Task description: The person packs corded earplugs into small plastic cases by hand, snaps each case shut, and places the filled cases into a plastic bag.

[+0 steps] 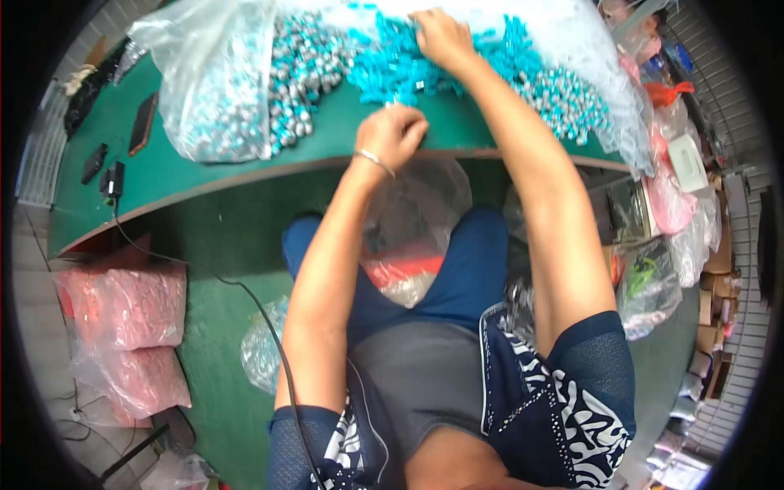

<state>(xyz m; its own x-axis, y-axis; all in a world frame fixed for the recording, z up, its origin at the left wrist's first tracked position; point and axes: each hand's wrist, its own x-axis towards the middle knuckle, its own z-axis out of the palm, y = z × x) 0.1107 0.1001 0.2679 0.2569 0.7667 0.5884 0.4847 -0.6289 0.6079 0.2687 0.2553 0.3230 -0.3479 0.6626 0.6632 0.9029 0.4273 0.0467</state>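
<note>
Near the table's front edge, my left hand [389,137] is closed, its fingers curled and pointing away from me. A small pale bit shows at its fingertips, too small to name. Farther back, my right hand [443,39] bends its fingers down into a heap of small teal plastic pieces [384,69]. What those closed fingers pinch is hidden. Left of the heap lie many small grey-and-teal round parts [306,69], partly beside a clear plastic bag [216,98] full of similar ones. Another pile of small white-and-teal parts [567,102] lies to the right.
The green table [343,126] curves in front of me, with a phone-like dark slab [143,122] and a black adapter [113,180] at left. Its cable [245,287] crosses my left arm. A clear bag [416,212] hangs between my knees. Bags of pink items [143,306] stand at left.
</note>
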